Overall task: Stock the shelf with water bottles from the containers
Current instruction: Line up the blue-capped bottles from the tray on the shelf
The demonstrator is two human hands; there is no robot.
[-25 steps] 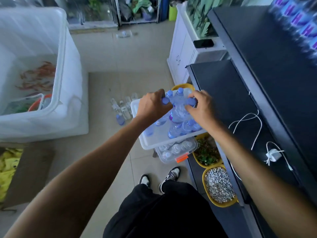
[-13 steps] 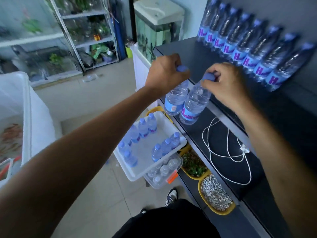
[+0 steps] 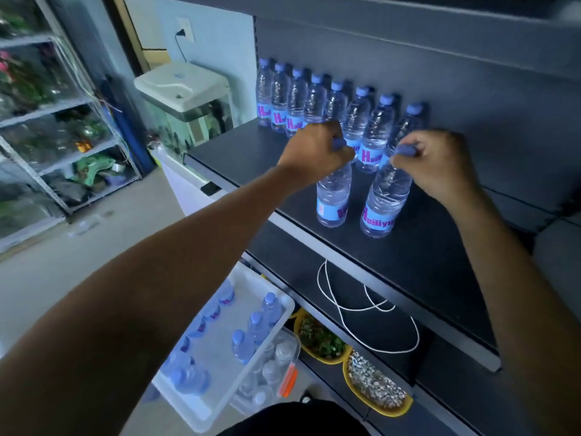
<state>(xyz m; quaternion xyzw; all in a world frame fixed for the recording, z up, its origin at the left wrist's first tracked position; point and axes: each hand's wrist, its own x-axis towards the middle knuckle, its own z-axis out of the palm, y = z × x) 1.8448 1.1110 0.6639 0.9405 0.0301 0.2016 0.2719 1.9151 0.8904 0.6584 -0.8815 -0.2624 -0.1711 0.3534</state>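
My left hand (image 3: 316,151) grips the blue cap of a water bottle (image 3: 333,196), which stands upright on the dark shelf (image 3: 424,259). A second water bottle (image 3: 385,199) stands just to its right, and my right hand (image 3: 440,162) pinches its cap. Behind both, a row of several labelled bottles (image 3: 317,102) lines the shelf's back wall. Below left, a white tray (image 3: 220,372) holds several more bottles, and it rests on a clear container (image 3: 276,366) with bottles inside.
A white cable (image 3: 361,306) lies coiled on the lower shelf. Two yellow bowls (image 3: 377,385) of plants and gravel sit under it. A fish tank (image 3: 188,105) stands left of the shelf, and metal racks (image 3: 56,121) stand at far left.
Both hands have carried their bottles up from over the tray and lower shelf onto the upper shelf, where the bottles now stand in front of the back row.
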